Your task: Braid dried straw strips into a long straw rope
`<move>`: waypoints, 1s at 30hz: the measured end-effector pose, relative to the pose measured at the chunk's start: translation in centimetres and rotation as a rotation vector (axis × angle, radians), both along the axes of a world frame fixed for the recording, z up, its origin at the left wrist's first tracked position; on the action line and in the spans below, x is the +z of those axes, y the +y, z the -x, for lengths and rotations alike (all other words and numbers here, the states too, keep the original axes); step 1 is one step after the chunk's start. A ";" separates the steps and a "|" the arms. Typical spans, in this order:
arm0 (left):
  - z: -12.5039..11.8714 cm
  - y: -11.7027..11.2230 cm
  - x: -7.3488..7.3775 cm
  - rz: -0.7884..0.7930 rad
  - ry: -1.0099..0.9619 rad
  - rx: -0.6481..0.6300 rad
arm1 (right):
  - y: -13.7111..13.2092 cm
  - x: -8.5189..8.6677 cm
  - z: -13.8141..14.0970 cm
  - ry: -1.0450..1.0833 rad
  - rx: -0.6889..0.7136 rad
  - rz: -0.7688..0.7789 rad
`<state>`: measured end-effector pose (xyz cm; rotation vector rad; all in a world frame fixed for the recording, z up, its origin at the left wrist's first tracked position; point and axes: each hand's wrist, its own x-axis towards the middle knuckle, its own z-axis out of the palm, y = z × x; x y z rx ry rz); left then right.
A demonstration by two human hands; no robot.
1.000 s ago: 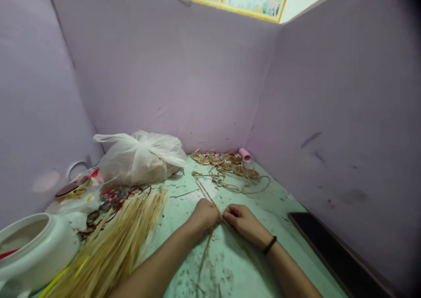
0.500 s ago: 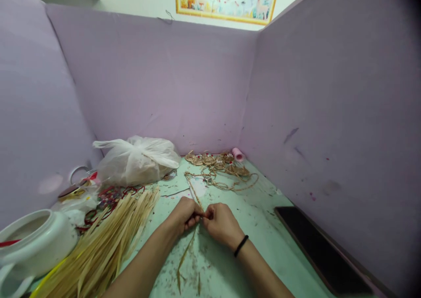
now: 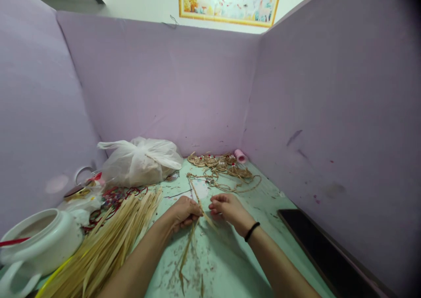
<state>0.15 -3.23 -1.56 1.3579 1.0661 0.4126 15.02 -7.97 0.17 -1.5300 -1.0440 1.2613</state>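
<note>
My left hand (image 3: 184, 211) is closed in a pinch on a thin twisted straw cord (image 3: 194, 190). From the pinch the cord runs up the table toward a pile of woven straw pieces (image 3: 220, 162). Loose straw ends (image 3: 184, 259) hang below the left hand toward me, and a pale blurred strand (image 3: 209, 221) sticks out to the right. My right hand (image 3: 232, 212), with a black band (image 3: 251, 231) on its wrist, is held a little to the right of the cord. Its fingers are loosely curved and apart, with nothing visible in them.
A bundle of flat straw strips (image 3: 113, 241) lies at the left, beside a white pot (image 3: 62, 241). Behind are a white plastic bag (image 3: 140, 162) and red cord (image 3: 108, 206). A pink spool (image 3: 240, 156) lies at the back; a dark flat slab (image 3: 315, 245) is at the right.
My right hand has come away from the cord to the right and its fingers have opened. The left hand still pinches the cord. The view has shifted slightly.
</note>
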 end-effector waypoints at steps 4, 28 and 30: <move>0.1 -0.1 0.2 -0.014 -0.030 -0.031 | -0.3 -0.6 1.3 0.091 0.231 0.088; 0.9 -1.7 3.5 -0.281 0.544 -0.113 | 0.6 -4.3 2.5 -0.129 0.143 -0.106; 0.4 -2.5 3.8 -0.364 0.655 -0.095 | 0.4 -4.0 2.8 -0.092 0.116 -0.083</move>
